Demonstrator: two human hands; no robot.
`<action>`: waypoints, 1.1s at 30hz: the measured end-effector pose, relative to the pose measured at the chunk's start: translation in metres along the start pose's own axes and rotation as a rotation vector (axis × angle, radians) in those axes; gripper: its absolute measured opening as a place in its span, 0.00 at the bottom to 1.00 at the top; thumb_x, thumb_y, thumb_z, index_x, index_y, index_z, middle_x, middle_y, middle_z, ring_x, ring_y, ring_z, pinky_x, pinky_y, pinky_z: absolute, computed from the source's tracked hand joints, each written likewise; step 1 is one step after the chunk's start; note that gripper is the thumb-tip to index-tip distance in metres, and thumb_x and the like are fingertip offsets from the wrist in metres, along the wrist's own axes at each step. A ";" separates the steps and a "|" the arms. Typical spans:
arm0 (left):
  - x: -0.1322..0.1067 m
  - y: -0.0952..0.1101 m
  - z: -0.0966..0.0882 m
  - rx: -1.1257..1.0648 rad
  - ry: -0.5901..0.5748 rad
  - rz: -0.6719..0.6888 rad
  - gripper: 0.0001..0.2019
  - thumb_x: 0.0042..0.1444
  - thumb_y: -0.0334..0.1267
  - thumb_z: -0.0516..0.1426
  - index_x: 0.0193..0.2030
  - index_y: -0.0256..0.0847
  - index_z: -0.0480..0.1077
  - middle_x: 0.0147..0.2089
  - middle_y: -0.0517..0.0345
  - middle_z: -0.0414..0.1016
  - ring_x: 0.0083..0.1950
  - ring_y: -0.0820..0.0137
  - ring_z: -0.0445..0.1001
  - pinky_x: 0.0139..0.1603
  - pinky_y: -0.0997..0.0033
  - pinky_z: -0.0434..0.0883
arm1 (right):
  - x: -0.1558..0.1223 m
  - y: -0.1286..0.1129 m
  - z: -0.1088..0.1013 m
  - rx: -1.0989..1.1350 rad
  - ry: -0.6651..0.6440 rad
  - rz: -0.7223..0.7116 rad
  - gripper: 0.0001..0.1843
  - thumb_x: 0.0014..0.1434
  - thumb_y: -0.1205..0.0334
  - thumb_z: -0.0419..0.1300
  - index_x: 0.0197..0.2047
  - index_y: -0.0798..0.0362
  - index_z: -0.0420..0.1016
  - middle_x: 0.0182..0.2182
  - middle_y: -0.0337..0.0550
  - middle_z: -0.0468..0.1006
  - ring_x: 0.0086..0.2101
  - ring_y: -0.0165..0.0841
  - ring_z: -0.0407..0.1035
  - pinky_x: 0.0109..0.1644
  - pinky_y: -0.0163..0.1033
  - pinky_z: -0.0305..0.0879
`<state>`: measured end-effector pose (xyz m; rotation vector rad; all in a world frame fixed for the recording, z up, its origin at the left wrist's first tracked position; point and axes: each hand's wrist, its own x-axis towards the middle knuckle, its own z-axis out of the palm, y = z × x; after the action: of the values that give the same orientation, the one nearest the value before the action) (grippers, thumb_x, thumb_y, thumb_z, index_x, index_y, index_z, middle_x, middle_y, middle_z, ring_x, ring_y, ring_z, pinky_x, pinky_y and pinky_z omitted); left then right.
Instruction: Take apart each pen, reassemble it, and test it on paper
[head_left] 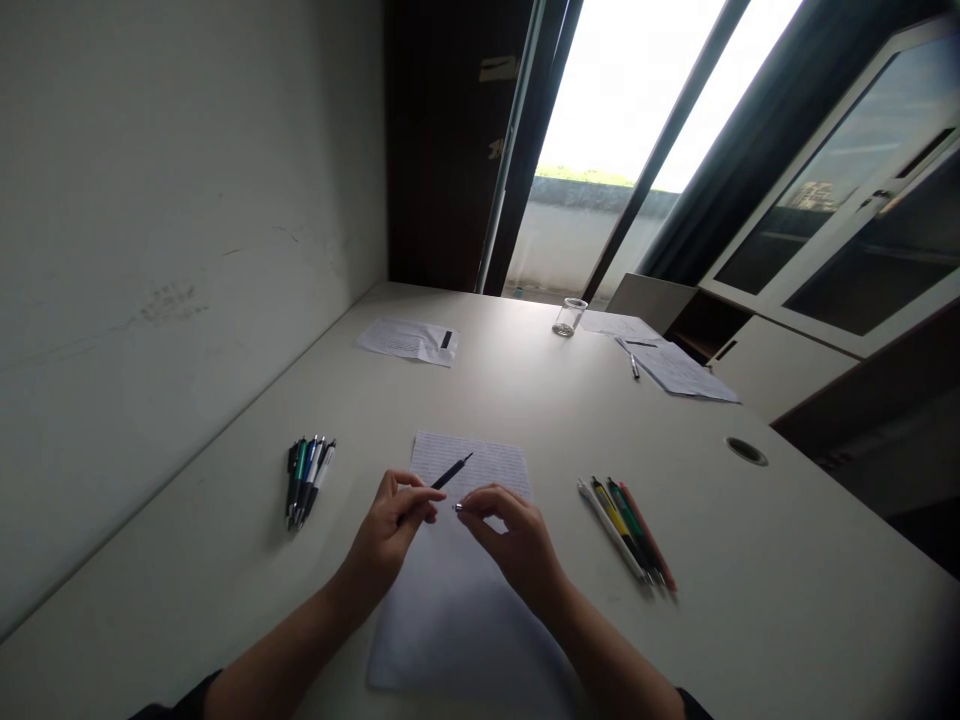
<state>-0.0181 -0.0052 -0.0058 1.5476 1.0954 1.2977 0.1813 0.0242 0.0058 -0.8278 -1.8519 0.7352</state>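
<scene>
My left hand (391, 530) is closed around a thin dark pen (452, 472) whose tip points up and to the right. My right hand (514, 535) pinches a small silvery piece (457, 507) just right of the pen's lower end. Both hands hover over a lined sheet of paper (465, 590) lying on the pale table (187, 560) in front of me.
Several pens (307, 478) lie bunched to the left, another row of several pens (626, 530) to the right. Farther back are a folded paper (409, 340), a small glass jar (569, 317), more sheets with a pen (675, 368), and a cable hole (746, 451).
</scene>
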 end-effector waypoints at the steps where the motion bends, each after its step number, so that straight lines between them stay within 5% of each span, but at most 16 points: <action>1: 0.000 0.001 -0.001 0.029 0.016 0.012 0.10 0.66 0.37 0.54 0.47 0.45 0.77 0.47 0.54 0.62 0.41 0.69 0.73 0.46 0.64 0.75 | -0.001 0.001 0.000 0.000 -0.002 0.003 0.03 0.59 0.67 0.65 0.37 0.51 0.76 0.32 0.42 0.79 0.32 0.32 0.74 0.36 0.37 0.73; 9: -0.001 0.006 -0.002 0.190 0.047 0.074 0.06 0.60 0.39 0.61 0.43 0.44 0.77 0.46 0.55 0.62 0.42 0.69 0.73 0.43 0.67 0.76 | -0.001 -0.004 0.006 0.025 -0.037 0.022 0.02 0.59 0.67 0.65 0.37 0.52 0.76 0.32 0.41 0.78 0.31 0.31 0.73 0.37 0.37 0.72; 33: -0.004 0.002 -0.001 0.294 -0.006 0.132 0.04 0.62 0.37 0.59 0.41 0.42 0.74 0.47 0.53 0.62 0.44 0.66 0.70 0.44 0.63 0.77 | -0.004 -0.007 0.007 -0.094 -0.083 0.012 0.02 0.59 0.67 0.63 0.37 0.51 0.77 0.30 0.40 0.78 0.30 0.30 0.72 0.36 0.35 0.70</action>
<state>-0.0192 -0.0093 -0.0049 1.8661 1.2401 1.2591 0.1745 0.0164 0.0062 -0.8809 -1.9693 0.7044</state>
